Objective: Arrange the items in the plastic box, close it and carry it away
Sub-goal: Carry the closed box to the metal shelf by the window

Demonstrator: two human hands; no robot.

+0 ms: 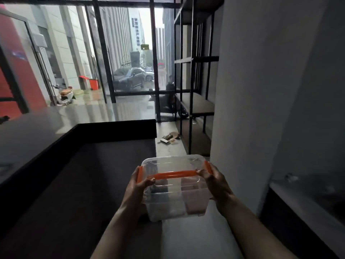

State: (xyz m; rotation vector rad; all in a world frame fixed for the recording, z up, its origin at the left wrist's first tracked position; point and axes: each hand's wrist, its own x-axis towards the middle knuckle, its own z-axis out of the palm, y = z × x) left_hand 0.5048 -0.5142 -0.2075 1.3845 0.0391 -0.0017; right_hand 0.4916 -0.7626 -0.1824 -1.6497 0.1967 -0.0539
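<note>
I hold a clear plastic box (174, 193) in the air in front of me, its lid on and its orange handle (174, 174) lying across the top. Orange side clips show at both ends. My left hand (139, 186) grips the left end, thumb near the handle. My right hand (214, 181) grips the right end. Blurry items, some pinkish and some dark, lie inside the box; I cannot tell what they are.
A dark counter (65, 184) with a raised black ledge runs along my left. A grey wall (261, 109) rises at the right, with a black metal shelf rack (196, 90) beyond it. Litter (170, 138) lies on the floor ahead. Glass walls show the street outside.
</note>
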